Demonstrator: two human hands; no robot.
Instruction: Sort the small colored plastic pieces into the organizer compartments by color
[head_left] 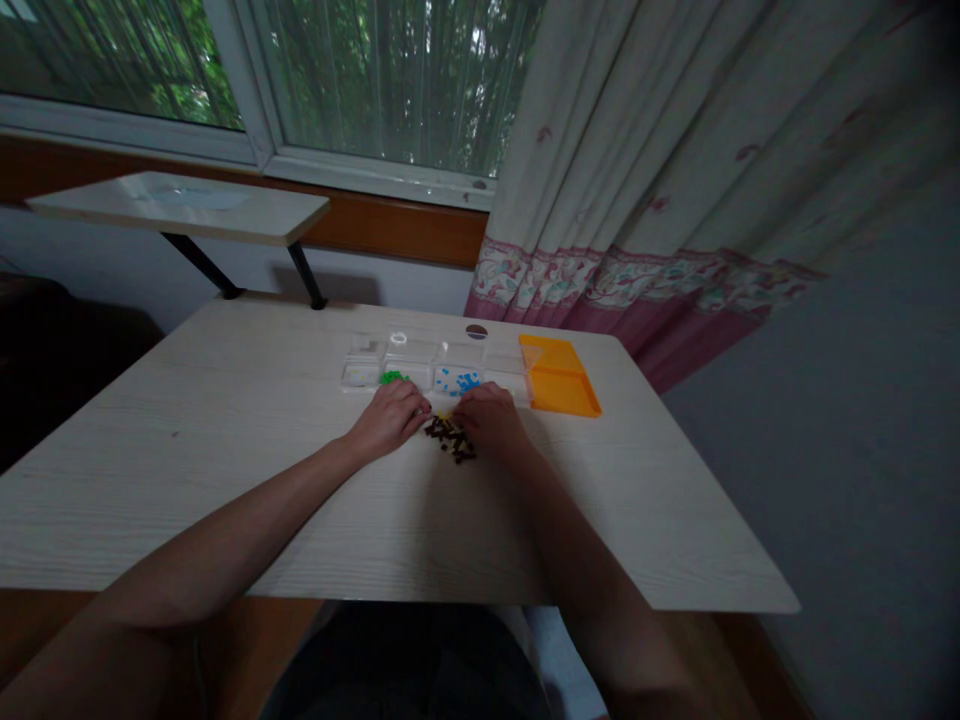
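Both of my hands rest on a pale wooden table around a small heap of dark beads. My left hand lies at the heap's left edge with its fingers curled down. My right hand sits at the heap's right edge, its fingers bent over the beads. What the fingertips hold is too small to make out. Just behind the hands stands a clear compartment box with green beads in one cell and blue beads in another.
An orange lid or tray lies to the right of the clear box. A small dark round thing sits behind the box. A folding side table stands under the window at the back left, and a curtain hangs at the right.
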